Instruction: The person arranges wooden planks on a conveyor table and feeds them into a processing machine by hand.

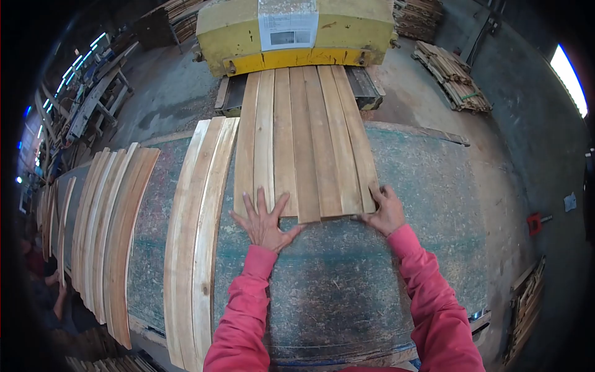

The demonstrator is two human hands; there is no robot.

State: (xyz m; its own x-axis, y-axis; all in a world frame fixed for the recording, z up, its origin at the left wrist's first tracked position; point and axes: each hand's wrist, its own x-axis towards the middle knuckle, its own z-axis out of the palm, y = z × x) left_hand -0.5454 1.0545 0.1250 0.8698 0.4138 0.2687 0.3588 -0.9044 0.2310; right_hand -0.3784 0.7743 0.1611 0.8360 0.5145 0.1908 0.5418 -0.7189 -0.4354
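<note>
Pale-brown, long, flat wooden planks (322, 136) are lying side by side on the worn green-grey surface (427, 192), their far ends running out of sight beneath the yellow metal machine (297, 56). The left hand (264, 228) is resting open, fingers spreading over the near ends; the right hand (387, 211) is bracketing the near right corner, its firmness impossible to tell. Aligning or feeding seems in hand; the next move is probably calling for evening the protruding middle plank (303, 155) and pushing squarely.

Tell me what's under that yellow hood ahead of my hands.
Boards run in beneath the yellow hood, with a dark bed visible either side of them. Their far ends and whatever lies deeper inside are covered.
</note>
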